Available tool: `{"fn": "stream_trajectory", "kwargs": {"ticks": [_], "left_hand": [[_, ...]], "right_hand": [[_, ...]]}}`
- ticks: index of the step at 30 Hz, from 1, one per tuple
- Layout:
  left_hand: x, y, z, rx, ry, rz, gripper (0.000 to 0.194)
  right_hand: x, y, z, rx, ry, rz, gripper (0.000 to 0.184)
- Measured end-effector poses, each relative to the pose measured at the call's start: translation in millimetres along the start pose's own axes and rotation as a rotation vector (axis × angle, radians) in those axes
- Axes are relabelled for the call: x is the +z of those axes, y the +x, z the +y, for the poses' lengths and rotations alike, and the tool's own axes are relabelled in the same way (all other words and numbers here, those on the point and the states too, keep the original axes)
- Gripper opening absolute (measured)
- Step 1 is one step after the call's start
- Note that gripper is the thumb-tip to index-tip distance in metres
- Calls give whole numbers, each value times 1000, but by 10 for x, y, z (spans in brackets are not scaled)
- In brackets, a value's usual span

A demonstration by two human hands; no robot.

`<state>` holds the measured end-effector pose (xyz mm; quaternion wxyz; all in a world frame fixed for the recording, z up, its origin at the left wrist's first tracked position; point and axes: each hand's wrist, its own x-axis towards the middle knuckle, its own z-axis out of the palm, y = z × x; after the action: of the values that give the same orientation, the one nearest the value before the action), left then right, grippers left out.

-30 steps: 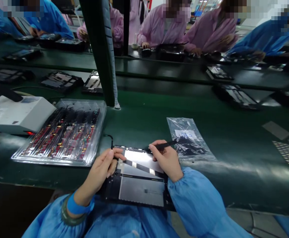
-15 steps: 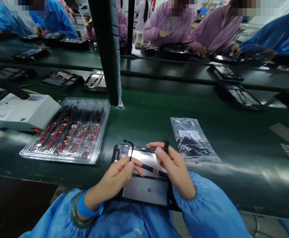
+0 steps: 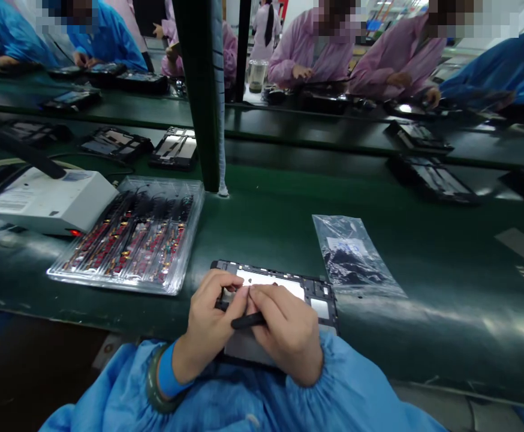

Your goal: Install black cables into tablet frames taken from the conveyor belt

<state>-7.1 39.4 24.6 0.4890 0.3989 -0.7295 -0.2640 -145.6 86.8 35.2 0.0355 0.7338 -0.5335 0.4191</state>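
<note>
My left hand (image 3: 217, 312) is pinched closed above an opened tablet (image 3: 320, 309), its fingertips touching those of my right hand (image 3: 286, 327). The short black cable from the earlier frame is hidden between my fingers now. In my closed right hand is a black stick-like tool (image 3: 247, 321), its blunt end pointing left below the fingertips. The tablet lies flat at the bench's front edge, with silver plates and a black frame showing around my hands. Beyond it to the right lies a clear plastic bag (image 3: 356, 255) of small black parts.
A clear plastic tray (image 3: 176, 282) of small circuit boards with wires stands left, beside a white box (image 3: 55, 198) with a red light. A dark green post (image 3: 203, 102) rises behind. Further opened tablets (image 3: 174, 149) lie beyond. Several co-workers sit across the bench.
My hands have come together over the tablet, fingertips meeting. The cable, visible in my left hand before, is now covered. The black tool in my right hand has swung to point left.
</note>
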Motion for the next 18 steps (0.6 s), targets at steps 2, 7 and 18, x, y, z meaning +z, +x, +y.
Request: {"fn": "stream_trajectory", "kwargs": {"ticks": [2, 7, 18], "left_hand": [[-8, -4, 9, -12, 20, 11, 6], [-35, 20, 56, -260, -87, -113, 10], [-732, 516, -397, -60, 471, -90, 8]], "right_hand": [[13, -10, -27, -63, -61, -14, 14], [-20, 9, -65, 119, 216, -102, 16], [-669, -25, 478, 1268, 930, 343, 32]]}}
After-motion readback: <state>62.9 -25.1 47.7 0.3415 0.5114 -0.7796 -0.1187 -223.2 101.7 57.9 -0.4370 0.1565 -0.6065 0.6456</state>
